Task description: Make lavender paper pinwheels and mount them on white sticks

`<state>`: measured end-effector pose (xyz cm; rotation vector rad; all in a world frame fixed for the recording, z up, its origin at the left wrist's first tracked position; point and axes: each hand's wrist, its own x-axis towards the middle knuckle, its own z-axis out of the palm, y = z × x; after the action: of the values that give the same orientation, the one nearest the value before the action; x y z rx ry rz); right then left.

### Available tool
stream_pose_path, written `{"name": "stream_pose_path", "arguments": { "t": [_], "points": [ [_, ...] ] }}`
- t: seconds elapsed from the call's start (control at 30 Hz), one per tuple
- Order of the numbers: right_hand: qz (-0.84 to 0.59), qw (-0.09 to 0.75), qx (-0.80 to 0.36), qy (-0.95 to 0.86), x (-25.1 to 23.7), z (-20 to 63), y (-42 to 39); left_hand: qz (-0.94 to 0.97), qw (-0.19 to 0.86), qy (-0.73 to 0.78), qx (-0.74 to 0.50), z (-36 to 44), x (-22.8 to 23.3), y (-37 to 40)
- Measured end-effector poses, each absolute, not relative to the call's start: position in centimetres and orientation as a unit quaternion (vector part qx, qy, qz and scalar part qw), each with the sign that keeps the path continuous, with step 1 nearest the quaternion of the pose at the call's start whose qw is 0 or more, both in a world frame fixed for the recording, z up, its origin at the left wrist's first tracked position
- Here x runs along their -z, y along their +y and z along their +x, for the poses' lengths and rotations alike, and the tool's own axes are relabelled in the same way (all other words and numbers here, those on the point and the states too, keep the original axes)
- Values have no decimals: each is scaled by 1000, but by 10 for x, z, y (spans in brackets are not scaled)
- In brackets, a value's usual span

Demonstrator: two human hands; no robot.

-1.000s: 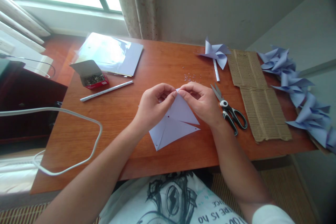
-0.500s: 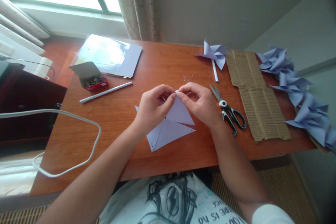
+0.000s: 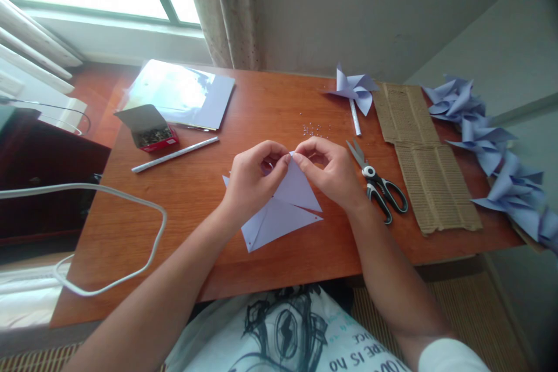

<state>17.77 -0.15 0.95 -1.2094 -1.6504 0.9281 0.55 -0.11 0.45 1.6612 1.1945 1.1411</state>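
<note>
A pale lilac paper sheet (image 3: 281,224) with slits cut toward its middle and small dark dots near its corners lies in front of me on the table. My left hand (image 3: 257,177) pinches the sheet's far corner between thumb and index finger. Close beside it, my right hand (image 3: 329,168) pinches the same corner, so the fingertips of both hands nearly meet. Part of the paper's left side is hidden under my left hand. Scissors (image 3: 370,172) with black and white handles lie to the right of my right hand, blades apart.
On the wooden table (image 3: 183,215), a red box (image 3: 159,140) of small metal pieces, a rolled paper stick (image 3: 174,154) and a plastic-covered paper stack (image 3: 187,93) are at left. Tiny beads (image 3: 314,129), a paper pinwheel (image 3: 354,90), cardboard (image 3: 431,174) and more pinwheels (image 3: 488,139) lie beyond and right.
Both hands stay pinched at the paper's far corner, with only slight finger movement. The paper has shifted very slightly; the other things lie as before.
</note>
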Motion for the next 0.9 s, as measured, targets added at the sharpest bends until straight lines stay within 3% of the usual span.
{"name": "stream_pose_path", "arguments": {
  "t": [0.9],
  "points": [
    [-486, 411, -312, -705, -11, 179, -1, 679, 345, 486, -428, 4, -8, -2]
  ]
}}
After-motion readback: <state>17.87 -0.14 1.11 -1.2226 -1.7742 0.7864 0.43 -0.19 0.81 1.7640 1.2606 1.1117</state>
